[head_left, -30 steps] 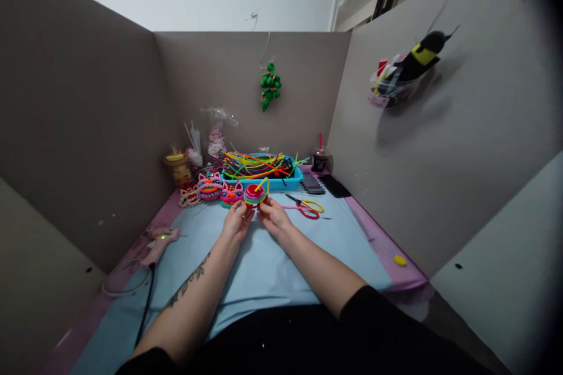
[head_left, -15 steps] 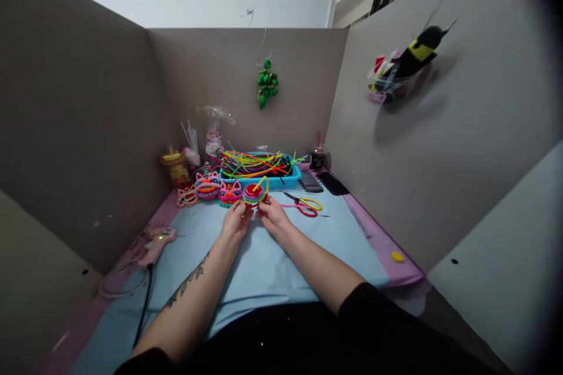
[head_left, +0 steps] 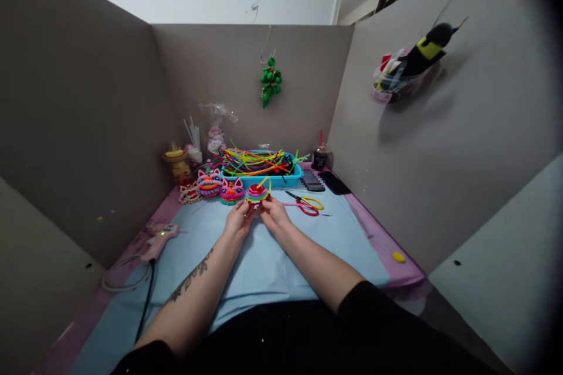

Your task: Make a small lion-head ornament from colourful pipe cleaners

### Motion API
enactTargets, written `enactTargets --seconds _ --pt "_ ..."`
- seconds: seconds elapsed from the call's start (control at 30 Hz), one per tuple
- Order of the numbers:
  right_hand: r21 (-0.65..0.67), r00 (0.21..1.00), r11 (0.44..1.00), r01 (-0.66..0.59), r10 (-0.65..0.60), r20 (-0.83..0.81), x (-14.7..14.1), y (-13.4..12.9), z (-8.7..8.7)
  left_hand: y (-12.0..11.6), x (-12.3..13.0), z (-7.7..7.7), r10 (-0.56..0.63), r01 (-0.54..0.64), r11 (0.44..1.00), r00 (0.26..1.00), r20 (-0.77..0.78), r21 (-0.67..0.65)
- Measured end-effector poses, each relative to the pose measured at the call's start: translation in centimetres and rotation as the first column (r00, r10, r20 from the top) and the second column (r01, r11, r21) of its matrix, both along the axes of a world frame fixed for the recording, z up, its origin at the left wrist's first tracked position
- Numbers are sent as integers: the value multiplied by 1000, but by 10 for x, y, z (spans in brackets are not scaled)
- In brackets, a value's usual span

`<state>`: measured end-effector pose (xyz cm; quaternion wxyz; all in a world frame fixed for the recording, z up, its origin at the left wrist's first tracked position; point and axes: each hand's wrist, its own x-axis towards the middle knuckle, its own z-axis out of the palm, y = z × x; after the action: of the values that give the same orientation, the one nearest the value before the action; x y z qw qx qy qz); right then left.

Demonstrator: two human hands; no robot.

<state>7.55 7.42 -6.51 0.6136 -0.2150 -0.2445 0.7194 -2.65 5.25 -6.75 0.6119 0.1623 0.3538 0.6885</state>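
Between both hands is a small round craft piece (head_left: 257,192) in red, green and other bright colours, with a yellow strip looping up from its top. My left hand (head_left: 238,218) grips its left side, fingers closed on it. On the right edge, my right hand (head_left: 273,214) holds it with bent fingers. Just left of the piece sits a pink and purple animal-face craft (head_left: 231,192), with another like it (head_left: 210,183) behind. Red and yellow handled scissors (head_left: 308,205) lie to the right of my right hand, beside a pink strip.
A blue tray (head_left: 264,181) of colourful stems stands behind the hands. A pink glue gun (head_left: 159,241) with its cable lies at left. Dark phone (head_left: 335,183) and drink cup (head_left: 321,156) are back right. Grey partitions enclose the table; a yellow disc (head_left: 399,257) lies at right.
The whole view has shifted slightly, so things appear a little further right and higher. Both hands still hold the round piece, with almost no change in grip.
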Motion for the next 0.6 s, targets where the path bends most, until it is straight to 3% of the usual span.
enactTargets --seconds 0.2,0.33,0.5,0.6 --pt "1 997 999 -51 51 -62 4 -5 7 0 1 5 -12 12 1000 999 40 -8" --pt "-30 985 987 -155 153 -77 13 -6 13 -1 -5 13 -28 41 995 991 133 -95" --pt "-112 986 981 -159 152 -68 21 -2 16 -5 -7 21 -75 94 988 985 157 -119" --pt "-87 982 979 -186 181 -58 22 -2 15 -6 -6 22 -84 104 988 983 166 -116"
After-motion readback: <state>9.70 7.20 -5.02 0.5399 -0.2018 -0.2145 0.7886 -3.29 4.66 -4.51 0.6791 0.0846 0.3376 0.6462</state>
